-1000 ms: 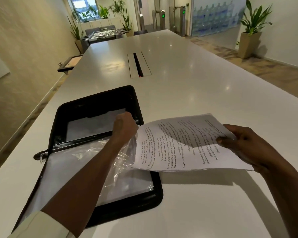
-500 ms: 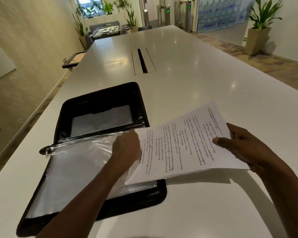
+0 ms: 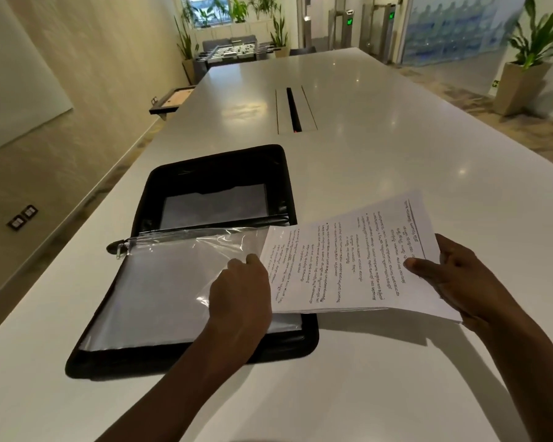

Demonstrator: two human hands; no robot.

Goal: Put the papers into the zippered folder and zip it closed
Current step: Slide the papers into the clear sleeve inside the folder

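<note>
Papers [image 3: 348,266] slid further over the folder [image 3: 211,173]; right hand [image 3: 460,282] grips them, left hand [image 3: 240,291] pinches the clear sleeve [image 3: 160,282].

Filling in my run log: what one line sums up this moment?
stage: inserting | left hand: grips clear plastic sleeve of open black zippered folder | right hand: holds printed white papers | zip: open

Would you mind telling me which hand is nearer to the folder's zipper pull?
Left. The left hand holds the clear sleeve over the folder, closer to the zipper pull; the right hand grips the papers beyond the folder.
</note>
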